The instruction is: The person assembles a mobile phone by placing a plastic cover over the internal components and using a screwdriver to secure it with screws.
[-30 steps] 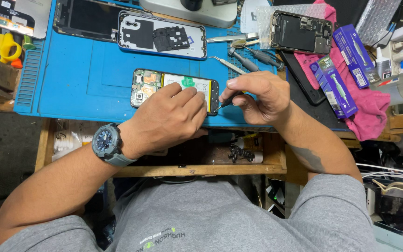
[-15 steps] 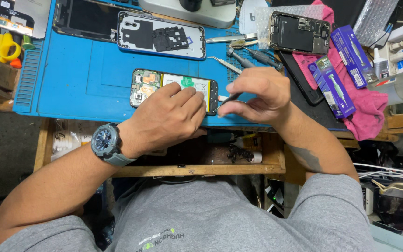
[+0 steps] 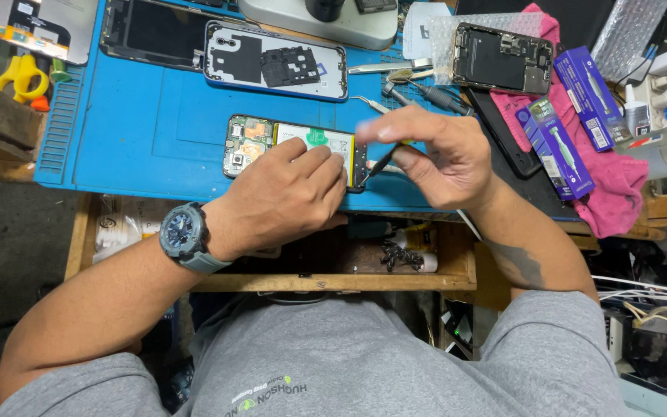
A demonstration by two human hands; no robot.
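An opened phone (image 3: 268, 139) with its back off lies on the blue work mat (image 3: 140, 116), showing a circuit board on the left and a pale battery with a green sticker. My left hand (image 3: 287, 197), with a dark watch on the wrist, rests on the phone's lower edge and presses it down. My right hand (image 3: 438, 154) pinches a thin dark tool (image 3: 376, 164) whose tip touches the phone's right end. The fingertips of the right hand are blurred.
A phone back cover (image 3: 275, 62) and a dark screen panel (image 3: 152, 31) lie at the mat's far side. Tweezers and screwdrivers (image 3: 418, 89), another opened phone (image 3: 503, 58), purple boxes (image 3: 557, 139) on a pink cloth sit to the right. An open drawer (image 3: 333, 255) is below.
My right hand has lifted slightly and turned, angling the tool's tip down at the phone's right end. The left hand has stayed on the phone.
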